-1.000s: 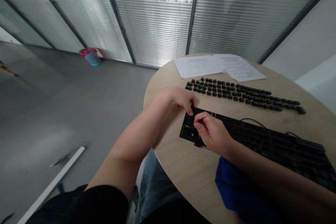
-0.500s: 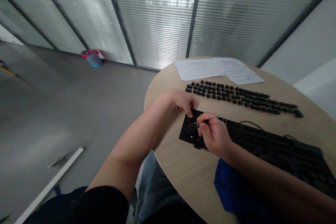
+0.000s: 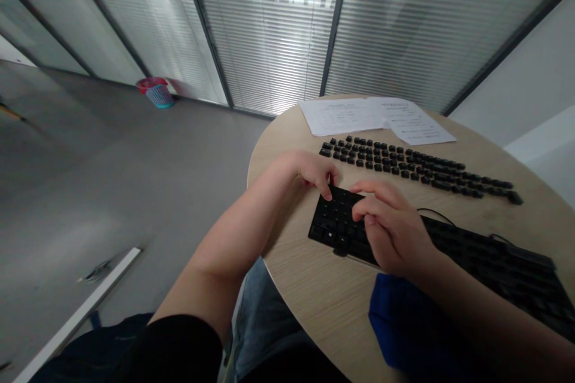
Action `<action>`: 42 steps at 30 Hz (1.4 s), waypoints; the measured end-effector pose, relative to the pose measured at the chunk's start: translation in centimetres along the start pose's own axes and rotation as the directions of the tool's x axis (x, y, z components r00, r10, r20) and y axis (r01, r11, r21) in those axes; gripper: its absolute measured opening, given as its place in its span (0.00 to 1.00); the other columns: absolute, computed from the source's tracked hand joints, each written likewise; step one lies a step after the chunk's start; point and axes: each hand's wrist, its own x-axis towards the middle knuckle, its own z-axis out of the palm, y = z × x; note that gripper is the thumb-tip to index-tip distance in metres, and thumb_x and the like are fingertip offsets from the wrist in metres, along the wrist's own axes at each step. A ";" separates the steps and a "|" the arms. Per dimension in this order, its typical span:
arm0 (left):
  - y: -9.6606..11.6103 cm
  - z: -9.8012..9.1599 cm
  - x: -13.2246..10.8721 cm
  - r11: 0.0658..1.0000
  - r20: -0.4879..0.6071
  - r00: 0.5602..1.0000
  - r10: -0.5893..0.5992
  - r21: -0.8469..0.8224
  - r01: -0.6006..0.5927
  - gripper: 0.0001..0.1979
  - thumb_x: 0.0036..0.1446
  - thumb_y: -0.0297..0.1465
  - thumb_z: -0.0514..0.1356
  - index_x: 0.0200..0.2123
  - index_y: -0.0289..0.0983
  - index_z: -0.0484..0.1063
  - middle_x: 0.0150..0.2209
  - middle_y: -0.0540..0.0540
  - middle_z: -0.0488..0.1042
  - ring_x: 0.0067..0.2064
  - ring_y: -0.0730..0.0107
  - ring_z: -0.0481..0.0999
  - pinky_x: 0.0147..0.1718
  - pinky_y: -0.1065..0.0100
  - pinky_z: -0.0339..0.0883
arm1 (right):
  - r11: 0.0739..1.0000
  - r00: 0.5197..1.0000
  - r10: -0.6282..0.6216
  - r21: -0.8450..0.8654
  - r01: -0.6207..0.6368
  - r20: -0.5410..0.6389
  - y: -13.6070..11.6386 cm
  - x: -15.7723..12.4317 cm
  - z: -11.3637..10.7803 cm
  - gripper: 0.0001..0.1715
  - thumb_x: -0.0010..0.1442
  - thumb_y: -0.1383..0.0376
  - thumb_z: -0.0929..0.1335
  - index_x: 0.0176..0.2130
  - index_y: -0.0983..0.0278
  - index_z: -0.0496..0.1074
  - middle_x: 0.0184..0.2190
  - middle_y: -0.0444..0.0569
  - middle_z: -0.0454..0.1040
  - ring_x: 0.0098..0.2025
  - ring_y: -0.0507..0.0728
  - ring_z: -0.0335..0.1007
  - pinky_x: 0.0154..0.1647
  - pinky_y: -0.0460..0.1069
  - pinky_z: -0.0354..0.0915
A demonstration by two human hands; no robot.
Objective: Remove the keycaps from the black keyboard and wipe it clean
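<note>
A black keyboard [image 3: 471, 251] lies at a slant on the round wooden table, with small bare key positions showing at its left end. My left hand [image 3: 317, 173] grips the far left corner, thumb on top and fingers tucked at the edge. Over the keyboard's left part is my right hand [image 3: 395, 227], its index finger partly stretched and the other fingers curled near the thumb. Whatever those curled fingers may hold is hidden. Behind the keyboard, loose black keycaps [image 3: 387, 161] are laid out in rows.
Printed paper sheets [image 3: 345, 118] lie at the back of the table [image 3: 309, 287]. Blue fabric [image 3: 395, 317] is under my right forearm at the near edge. A cable [image 3: 435, 212] curves behind the keyboard. On the floor stands a red and blue wastebasket [image 3: 158, 94].
My right hand has moved right and its index finger has lifted. The thin metal wire tool seen in its fingers earlier no longer shows. My left hand stays on the corner.
</note>
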 end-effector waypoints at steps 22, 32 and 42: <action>-1.0 -0.3 0.1 0.992 0.043 0.998 0.047 -0.118 -0.041 0.24 0.46 0.45 0.72 0.44 0.40 0.79 0.26 0.52 0.70 0.27 0.70 0.68 0.26 0.67 0.64 | 0.951 0.873 0.300 -0.187 -0.245 0.386 0.9 -0.1 3.4 0.04 0.66 0.64 0.75 0.40 0.61 0.84 0.39 0.48 0.85 0.40 0.60 0.82 0.41 0.54 0.72; -1.1 -0.2 0.3 0.987 0.039 0.997 0.060 -0.152 -0.054 0.21 0.42 0.42 0.73 0.38 0.39 0.77 0.24 0.53 0.68 0.25 0.71 0.67 0.24 0.69 0.59 | 0.972 0.944 0.160 -0.214 -0.100 0.287 -0.1 -1.2 3.6 0.03 0.66 0.66 0.73 0.40 0.62 0.81 0.39 0.52 0.84 0.41 0.61 0.80 0.41 0.54 0.73; -1.7 -0.2 0.8 0.988 0.048 0.994 0.098 -0.126 -0.091 0.21 0.44 0.44 0.73 0.39 0.39 0.79 0.23 0.53 0.68 0.25 0.72 0.65 0.25 0.68 0.58 | 0.937 0.869 0.340 -0.203 -0.283 0.359 -0.3 -0.6 3.1 0.10 0.66 0.67 0.72 0.48 0.61 0.81 0.42 0.49 0.85 0.43 0.62 0.82 0.45 0.56 0.74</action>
